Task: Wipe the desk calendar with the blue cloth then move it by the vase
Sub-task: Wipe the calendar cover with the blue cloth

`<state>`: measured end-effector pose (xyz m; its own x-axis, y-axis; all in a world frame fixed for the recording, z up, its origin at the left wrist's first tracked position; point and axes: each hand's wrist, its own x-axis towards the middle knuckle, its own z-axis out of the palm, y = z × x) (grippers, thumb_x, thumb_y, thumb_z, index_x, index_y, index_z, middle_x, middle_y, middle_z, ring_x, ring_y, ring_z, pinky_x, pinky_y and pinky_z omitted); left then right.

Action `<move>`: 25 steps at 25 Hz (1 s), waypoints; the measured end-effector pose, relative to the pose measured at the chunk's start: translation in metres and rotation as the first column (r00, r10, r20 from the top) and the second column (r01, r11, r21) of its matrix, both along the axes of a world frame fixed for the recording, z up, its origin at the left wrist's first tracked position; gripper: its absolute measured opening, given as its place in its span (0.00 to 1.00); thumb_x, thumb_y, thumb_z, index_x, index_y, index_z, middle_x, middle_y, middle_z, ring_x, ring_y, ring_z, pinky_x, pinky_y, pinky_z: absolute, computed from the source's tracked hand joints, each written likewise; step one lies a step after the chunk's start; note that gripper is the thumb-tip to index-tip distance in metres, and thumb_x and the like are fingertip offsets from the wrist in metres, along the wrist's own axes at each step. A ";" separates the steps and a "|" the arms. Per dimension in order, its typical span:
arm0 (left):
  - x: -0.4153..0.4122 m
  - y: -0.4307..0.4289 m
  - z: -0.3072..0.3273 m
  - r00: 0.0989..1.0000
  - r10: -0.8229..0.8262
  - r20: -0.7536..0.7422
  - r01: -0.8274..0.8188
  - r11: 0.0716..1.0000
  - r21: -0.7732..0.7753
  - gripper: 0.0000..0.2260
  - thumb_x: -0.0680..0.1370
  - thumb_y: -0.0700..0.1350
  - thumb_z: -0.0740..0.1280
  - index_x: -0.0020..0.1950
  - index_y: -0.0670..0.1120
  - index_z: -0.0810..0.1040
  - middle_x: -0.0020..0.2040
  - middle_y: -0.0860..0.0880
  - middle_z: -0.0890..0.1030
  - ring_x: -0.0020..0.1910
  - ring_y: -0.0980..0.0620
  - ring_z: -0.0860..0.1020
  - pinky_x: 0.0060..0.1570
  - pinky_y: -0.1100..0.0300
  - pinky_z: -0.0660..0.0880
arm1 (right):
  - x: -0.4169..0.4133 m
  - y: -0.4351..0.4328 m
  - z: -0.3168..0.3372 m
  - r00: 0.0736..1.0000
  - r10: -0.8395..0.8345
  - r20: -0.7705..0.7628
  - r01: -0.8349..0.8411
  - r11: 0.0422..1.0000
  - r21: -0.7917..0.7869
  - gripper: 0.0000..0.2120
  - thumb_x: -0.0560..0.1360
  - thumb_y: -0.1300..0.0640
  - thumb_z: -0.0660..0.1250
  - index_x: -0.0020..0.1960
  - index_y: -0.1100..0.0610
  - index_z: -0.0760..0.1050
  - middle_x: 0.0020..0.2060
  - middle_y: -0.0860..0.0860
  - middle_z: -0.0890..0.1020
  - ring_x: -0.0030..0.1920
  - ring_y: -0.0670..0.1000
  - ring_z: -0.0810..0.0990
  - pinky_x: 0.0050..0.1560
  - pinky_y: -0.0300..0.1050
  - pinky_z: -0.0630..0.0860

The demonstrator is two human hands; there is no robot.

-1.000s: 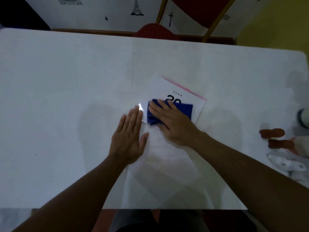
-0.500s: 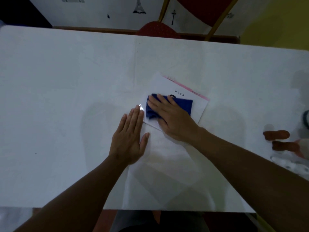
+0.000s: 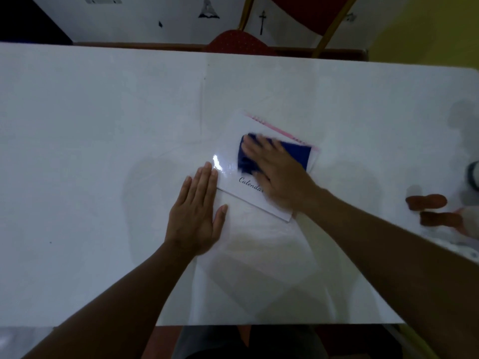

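Note:
The white desk calendar lies flat and turned at an angle in the middle of the white table, a pink strip along its far edge and the word "Calendar" near its front. My right hand presses the blue cloth flat on the calendar's far half; the hand is blurred. Flat on the table lies my left hand, fingers together, its fingertips touching the calendar's near-left corner. The vase is cut off at the right edge, a pale shape that I cannot make out clearly.
Two brown oval pieces lie near the table's right edge beside pale patterned objects. A red chair with a gold frame stands behind the far edge. The table's front edge runs just before my body.
My right hand has slid the blue cloth away from me, up the calendar toward the pink edge, uncovering the word "Calendar". My left hand has stayed flat at the near-left corner.

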<state>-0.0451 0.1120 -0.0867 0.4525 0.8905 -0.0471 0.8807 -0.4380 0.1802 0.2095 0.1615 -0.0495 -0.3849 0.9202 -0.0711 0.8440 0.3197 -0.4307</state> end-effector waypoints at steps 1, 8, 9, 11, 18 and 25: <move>0.000 0.000 0.000 1.000 0.000 -0.003 0.000 1.000 -0.004 0.34 0.85 0.59 0.50 0.85 0.41 0.48 0.87 0.42 0.50 0.86 0.47 0.48 0.84 0.46 0.53 | -0.003 -0.022 0.000 0.997 0.074 -0.013 -0.074 0.997 -0.005 0.31 0.82 0.57 0.63 0.82 0.58 0.59 0.82 0.53 0.61 0.83 0.55 0.55 0.83 0.51 0.47; 0.000 0.001 0.001 1.000 -0.004 0.009 0.004 1.000 0.011 0.34 0.85 0.58 0.50 0.85 0.40 0.49 0.86 0.41 0.50 0.86 0.46 0.49 0.84 0.45 0.54 | 0.055 -0.022 0.003 0.986 0.157 -0.057 -0.163 0.980 -0.113 0.29 0.81 0.64 0.65 0.81 0.59 0.63 0.81 0.53 0.63 0.82 0.54 0.57 0.83 0.53 0.48; 0.000 0.001 0.001 1.000 -0.004 0.014 0.003 1.000 0.019 0.34 0.85 0.58 0.51 0.85 0.40 0.49 0.86 0.41 0.51 0.86 0.46 0.49 0.84 0.45 0.54 | 0.057 -0.011 0.002 0.997 0.031 -0.065 -0.037 0.995 -0.095 0.28 0.82 0.65 0.65 0.81 0.60 0.63 0.81 0.53 0.63 0.82 0.56 0.58 0.83 0.55 0.49; 0.000 0.000 0.001 1.000 -0.003 0.024 0.003 1.000 0.016 0.34 0.85 0.58 0.51 0.85 0.40 0.50 0.86 0.41 0.51 0.86 0.46 0.49 0.84 0.45 0.54 | 0.042 -0.006 -0.002 0.985 -0.159 -0.069 0.154 0.986 -0.071 0.28 0.83 0.64 0.64 0.81 0.61 0.62 0.81 0.55 0.63 0.82 0.58 0.56 0.83 0.57 0.49; 0.000 0.000 0.003 1.000 0.002 0.013 -0.001 1.000 -0.012 0.34 0.85 0.59 0.50 0.85 0.40 0.49 0.86 0.41 0.50 0.86 0.46 0.49 0.83 0.44 0.56 | -0.011 -0.098 0.016 0.994 -0.017 -0.109 -0.005 0.978 -0.206 0.29 0.83 0.61 0.59 0.82 0.54 0.59 0.82 0.48 0.60 0.83 0.50 0.52 0.83 0.51 0.47; 0.001 0.000 0.004 1.000 0.006 -0.004 -0.007 1.000 -0.019 0.34 0.85 0.59 0.49 0.85 0.41 0.49 0.87 0.42 0.50 0.86 0.47 0.48 0.84 0.46 0.54 | -0.007 -0.045 0.082 0.952 -0.146 -0.268 0.041 0.932 -0.359 0.10 0.84 0.59 0.62 0.61 0.57 0.81 0.50 0.48 0.77 0.52 0.44 0.73 0.55 0.38 0.69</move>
<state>-0.0441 0.1120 -0.0827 0.4465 0.8924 -0.0657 0.8843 -0.4289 0.1847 0.2028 0.1168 0.0329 -0.3500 0.8905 -0.2908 0.6865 0.0326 -0.7264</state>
